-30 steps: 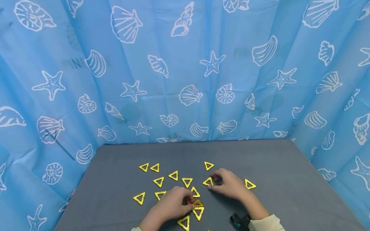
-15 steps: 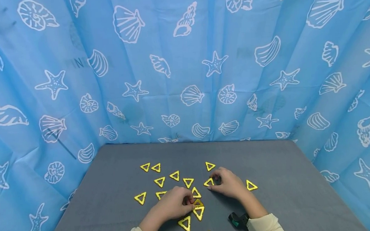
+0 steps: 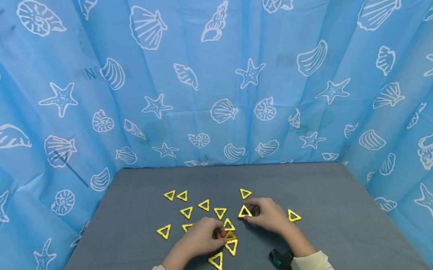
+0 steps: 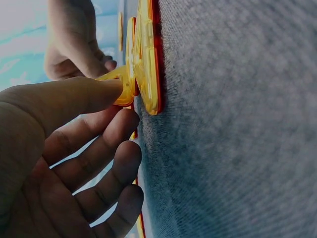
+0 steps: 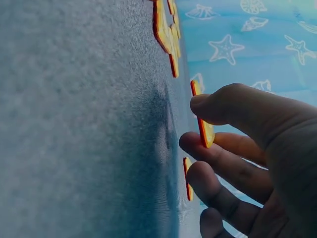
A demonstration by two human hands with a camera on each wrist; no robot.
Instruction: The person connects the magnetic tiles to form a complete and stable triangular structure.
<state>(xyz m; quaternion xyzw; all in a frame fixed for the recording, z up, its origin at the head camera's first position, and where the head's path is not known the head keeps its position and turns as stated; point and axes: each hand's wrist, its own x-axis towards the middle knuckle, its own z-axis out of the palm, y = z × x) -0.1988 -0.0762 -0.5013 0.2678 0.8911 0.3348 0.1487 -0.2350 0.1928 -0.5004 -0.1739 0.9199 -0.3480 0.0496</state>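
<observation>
Centrally in the head view, I watched a person's left hand pinch a darker triangle, an open yellow frame lying between two others, with an adjoining triangle just on its near side. The right hand pinched a paler triangle, well apart from that cluster. The step in hand, as I judged it, was the handling of one piece per hand; the next move seemed to call for a steady left pinch and a squarely turned right-hand piece. Loose triangles lay scattered around on a grey cloth-covered table. Behind stood a blue curtain printed with white shells and starfish. Pale sleeves and a black wrist device completed the figure.

In the left wrist view, I saw the thumb pressed on the darker triangle, tilted beside its neighbours, the remaining fingers loosely bent. Whether its edge touched them I could not tell.

In the right wrist view, I saw the paler triangle edge-on between thumb and fingers; its clearance from the woven cloth was uncertain. The curtain again filled the background.
</observation>
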